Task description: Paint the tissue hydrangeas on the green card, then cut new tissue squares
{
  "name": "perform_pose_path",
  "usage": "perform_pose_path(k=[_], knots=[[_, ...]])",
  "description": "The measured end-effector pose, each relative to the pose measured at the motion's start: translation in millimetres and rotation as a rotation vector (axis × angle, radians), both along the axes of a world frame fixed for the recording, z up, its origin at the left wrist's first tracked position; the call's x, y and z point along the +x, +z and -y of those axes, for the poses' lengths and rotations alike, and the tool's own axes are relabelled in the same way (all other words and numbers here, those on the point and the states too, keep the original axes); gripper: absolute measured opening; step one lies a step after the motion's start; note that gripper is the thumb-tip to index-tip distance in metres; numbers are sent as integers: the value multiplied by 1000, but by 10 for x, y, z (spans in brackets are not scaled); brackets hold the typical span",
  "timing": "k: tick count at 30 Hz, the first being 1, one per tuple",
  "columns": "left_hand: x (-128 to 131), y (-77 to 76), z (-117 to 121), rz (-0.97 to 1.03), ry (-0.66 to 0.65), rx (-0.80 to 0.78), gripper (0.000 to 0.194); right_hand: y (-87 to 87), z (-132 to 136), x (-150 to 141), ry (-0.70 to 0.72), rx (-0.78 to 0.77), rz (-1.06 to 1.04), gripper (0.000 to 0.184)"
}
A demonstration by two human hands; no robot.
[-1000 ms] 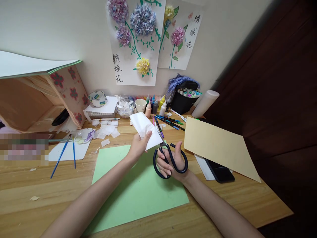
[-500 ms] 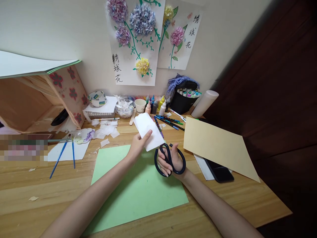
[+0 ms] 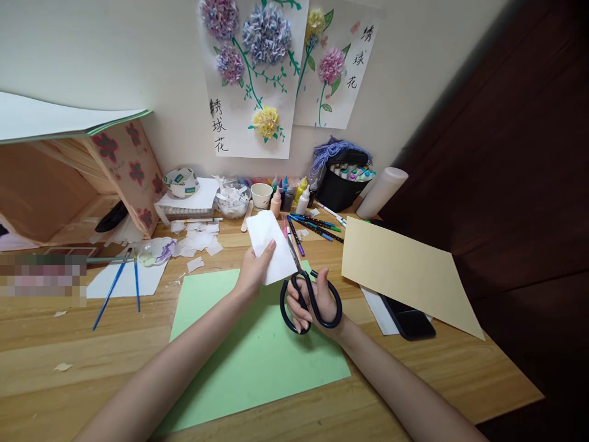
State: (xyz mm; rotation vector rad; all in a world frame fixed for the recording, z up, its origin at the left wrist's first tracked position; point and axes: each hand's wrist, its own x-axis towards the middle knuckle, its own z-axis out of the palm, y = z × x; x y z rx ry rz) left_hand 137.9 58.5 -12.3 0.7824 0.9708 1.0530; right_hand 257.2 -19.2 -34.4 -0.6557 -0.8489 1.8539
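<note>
Scissors (image 3: 313,299) — pens (image 3: 316,227) beyond; tan sheet (image 3: 407,274) overlapping phone (image 3: 414,323).

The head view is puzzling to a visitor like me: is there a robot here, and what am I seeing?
There is no robot. A person works with bare hands, and a camera worn on the head looks forward and down at them. The left hand holds white paper; the right hand holds black-handled scissors, their blades close to the paper's edge. Below, a green sheet lies on the wooden table. Around it are paintbrushes, pens, a tan sheet and a phone. Flower pictures hang on the wall behind.
</note>
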Motion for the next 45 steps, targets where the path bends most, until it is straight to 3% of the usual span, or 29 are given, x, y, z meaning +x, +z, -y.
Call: perform_pose_path(k=[5,14,18,22,28,39,45], knots=[[11,-32,44,-50,-63,45,45,78,14,40,-3,-53,14,79],[19,-58,60,-51,-77,58,47,-59,-47,17,-1,3,-21,70],[20,-70,62,-40,-102,66,47,-38,-39,37,1,7,-20,72],[29,-65,79,-43,-137,40,47,4,-28,61,-37,-24,4,78],[39,-66,93,-43,-155,37,49,-43,-42,25,-54,-31,-18,72],[56,-97,130,-23,-221,10,46,54,-10,-2,-167,-101,72,73],[60,-142,169,-27,-283,10,45,80,-2,-13,-202,-64,129,79]])
